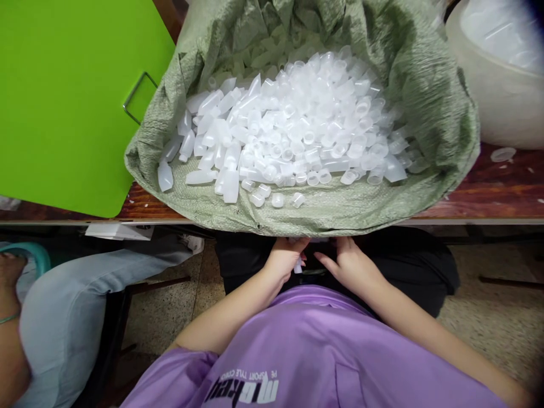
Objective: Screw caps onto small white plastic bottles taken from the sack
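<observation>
Both of my hands are low over my lap, just under the table's front edge. My left hand [285,258] is closed around a small whitish translucent plastic piece [298,266], whose end sticks out below the fingers. To its right, my right hand [349,260] has its thumb held apart, while its fingertips disappear beneath the edge; whether they hold anything is hidden. Above them on the table lies a wide-open green woven sack [323,218], holding a heap of translucent plastic caps and tapered tube-like pieces [297,124].
A bright green board [63,107] with a wire handle [138,96] stands left of the sack. At the right is a large whitish tub [488,90], with a loose plastic ring [503,154] near it on the reddish table [476,192]. Another person's jeans-clad leg [72,306] is at left.
</observation>
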`<state>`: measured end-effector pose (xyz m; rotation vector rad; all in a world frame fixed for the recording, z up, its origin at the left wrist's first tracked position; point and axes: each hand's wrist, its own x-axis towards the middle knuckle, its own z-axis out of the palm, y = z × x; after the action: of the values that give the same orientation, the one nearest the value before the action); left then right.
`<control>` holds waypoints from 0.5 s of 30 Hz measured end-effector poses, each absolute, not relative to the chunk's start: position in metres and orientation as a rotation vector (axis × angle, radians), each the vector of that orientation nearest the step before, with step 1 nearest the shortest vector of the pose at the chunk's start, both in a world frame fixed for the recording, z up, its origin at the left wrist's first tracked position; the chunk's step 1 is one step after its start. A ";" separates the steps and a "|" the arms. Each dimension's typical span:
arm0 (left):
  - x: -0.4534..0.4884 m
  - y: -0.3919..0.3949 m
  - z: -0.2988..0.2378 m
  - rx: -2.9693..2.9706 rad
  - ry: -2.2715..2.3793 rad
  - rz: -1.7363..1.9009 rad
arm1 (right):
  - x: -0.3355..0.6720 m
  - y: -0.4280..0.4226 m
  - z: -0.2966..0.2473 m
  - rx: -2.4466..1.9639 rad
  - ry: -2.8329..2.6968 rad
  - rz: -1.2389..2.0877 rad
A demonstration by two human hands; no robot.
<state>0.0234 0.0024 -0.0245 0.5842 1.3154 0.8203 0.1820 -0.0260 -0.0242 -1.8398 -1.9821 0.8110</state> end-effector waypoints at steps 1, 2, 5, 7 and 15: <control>0.022 0.004 -0.025 0.537 1.312 0.840 | 0.185 -0.025 -0.011 -1.845 -2.065 0.848; 0.020 0.005 -0.025 0.479 1.305 0.860 | 0.188 -0.024 0.005 -1.780 -2.176 0.931; 0.016 0.006 -0.022 0.318 1.234 0.847 | 0.190 -0.015 0.056 -1.246 -2.392 1.073; 0.014 0.005 -0.017 0.282 1.184 0.811 | 0.184 0.000 0.080 -1.080 -2.357 0.709; -0.001 -0.007 0.014 0.353 0.954 0.705 | 0.145 0.065 0.076 -1.280 -2.499 0.045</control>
<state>-0.0011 -0.0073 0.0139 0.3529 0.9544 0.7046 0.1452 0.0653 0.0757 -1.2798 -2.4993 0.0454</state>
